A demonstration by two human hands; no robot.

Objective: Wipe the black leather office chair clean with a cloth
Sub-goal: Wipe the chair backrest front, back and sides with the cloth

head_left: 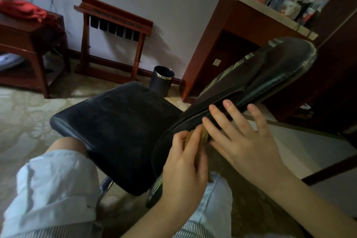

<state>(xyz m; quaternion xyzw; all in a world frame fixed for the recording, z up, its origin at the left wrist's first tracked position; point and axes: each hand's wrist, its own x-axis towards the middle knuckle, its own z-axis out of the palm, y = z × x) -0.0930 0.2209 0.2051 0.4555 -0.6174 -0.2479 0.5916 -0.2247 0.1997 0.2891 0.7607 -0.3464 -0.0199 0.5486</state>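
The left hand (pixel 183 162) pinches a crumpled tan cloth (pixel 205 135) against the backrest edge of the black leather office chair (pixel 119 131). The right hand (pixel 243 141), grip wide, braces it. Hard pressure could swivel the chair away.

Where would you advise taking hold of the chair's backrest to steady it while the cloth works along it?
Probably grip the backrest by its thin padded rim, coming from the near side just beyond the cloth. The back is tilted with that edge towards the person, and the rim looks narrow enough for fingers to wrap over. The right hand lies flat there; the left hand holds the cloth.
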